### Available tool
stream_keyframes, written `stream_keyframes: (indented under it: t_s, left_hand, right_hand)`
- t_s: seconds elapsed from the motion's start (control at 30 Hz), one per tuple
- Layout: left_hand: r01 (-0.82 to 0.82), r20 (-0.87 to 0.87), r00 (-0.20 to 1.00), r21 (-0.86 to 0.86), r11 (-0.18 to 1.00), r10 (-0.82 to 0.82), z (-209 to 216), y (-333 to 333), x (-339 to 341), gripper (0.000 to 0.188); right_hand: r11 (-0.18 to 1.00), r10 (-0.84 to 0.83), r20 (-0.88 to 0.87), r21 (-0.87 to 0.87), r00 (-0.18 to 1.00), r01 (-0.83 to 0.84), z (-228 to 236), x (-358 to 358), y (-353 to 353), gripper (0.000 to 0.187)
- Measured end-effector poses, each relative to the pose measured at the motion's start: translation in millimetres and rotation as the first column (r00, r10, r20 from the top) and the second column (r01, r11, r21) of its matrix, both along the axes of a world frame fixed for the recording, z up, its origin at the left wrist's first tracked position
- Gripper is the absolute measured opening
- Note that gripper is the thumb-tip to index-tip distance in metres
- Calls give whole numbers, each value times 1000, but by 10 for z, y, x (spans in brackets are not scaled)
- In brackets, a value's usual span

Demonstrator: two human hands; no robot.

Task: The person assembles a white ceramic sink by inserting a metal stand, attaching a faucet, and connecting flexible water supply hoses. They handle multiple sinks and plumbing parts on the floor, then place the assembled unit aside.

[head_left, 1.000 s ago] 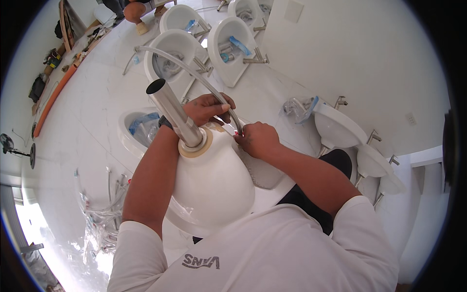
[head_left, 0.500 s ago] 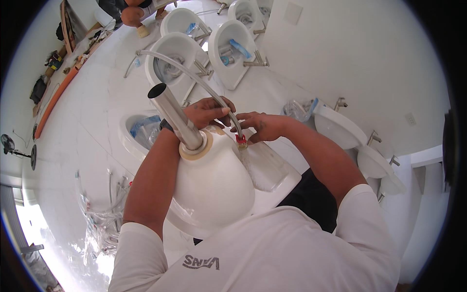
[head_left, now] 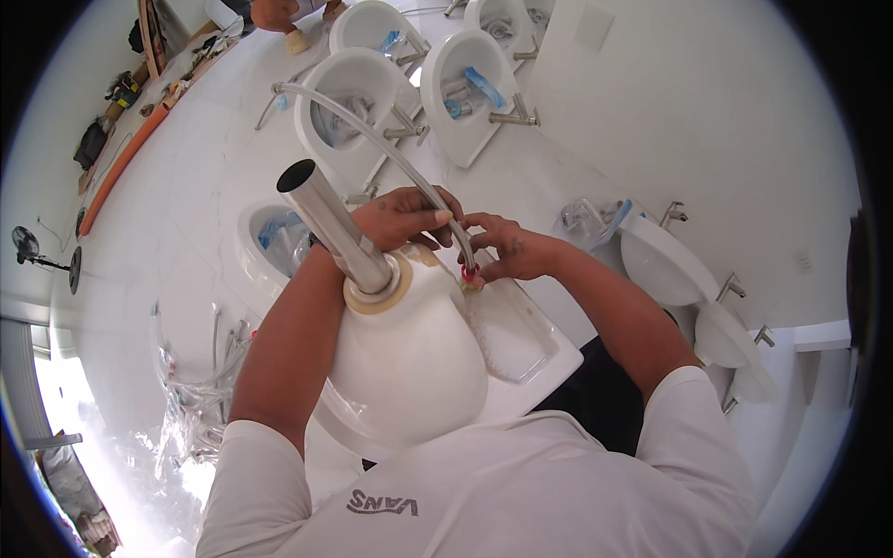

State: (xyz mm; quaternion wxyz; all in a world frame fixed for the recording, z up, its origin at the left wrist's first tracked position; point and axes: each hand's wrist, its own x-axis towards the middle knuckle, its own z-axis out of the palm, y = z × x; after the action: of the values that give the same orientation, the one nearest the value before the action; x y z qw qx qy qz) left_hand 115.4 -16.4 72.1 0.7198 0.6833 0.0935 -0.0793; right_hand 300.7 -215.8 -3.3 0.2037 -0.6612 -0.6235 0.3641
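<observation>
An upturned white washbasin lies against my lap, its underside facing up. From its drain hole a chrome drain pipe sticks up, with a tan ring round its foot. A flexible braided hose arcs up and away to the far left from a red collar at the basin's back ledge. My left hand is closed on the hose a little above the collar, thumb against it. My right hand has its fingers curled round the hose's lower end at the red collar. The fitting beneath is partly hidden.
Several white basins with taps stand on the floor ahead, some holding bagged parts. More basins line the right wall. Bagged hoses lie at left, an orange pipe farther off. Another person's knee shows at the top.
My right fingers have moved down from the hose onto the red collar. My left hand keeps its hold. The view has shifted slightly, so the surroundings sit farther right.
</observation>
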Motion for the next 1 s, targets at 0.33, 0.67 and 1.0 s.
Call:
stream_keyframes:
  t_s: [0.33, 0.67, 1.0]
  left_hand:
    - [-31, -30, 999, 13, 999, 31, -30, 8, -7, 29]
    - [4, 9, 1000, -20, 1000, -4, -28, 13, -5, 31]
    - [19, -46, 999, 49, 999, -17, -44, 52, -29, 34]
  right_hand:
    - [975, -219, 579, 156, 785, 157, 206, -656, -110, 35]
    - [987, 104, 460, -160, 882, -32, 424, -349, 69, 32]
    - [954, -180, 603, -86, 777, 287, 401, -731, -15, 37]
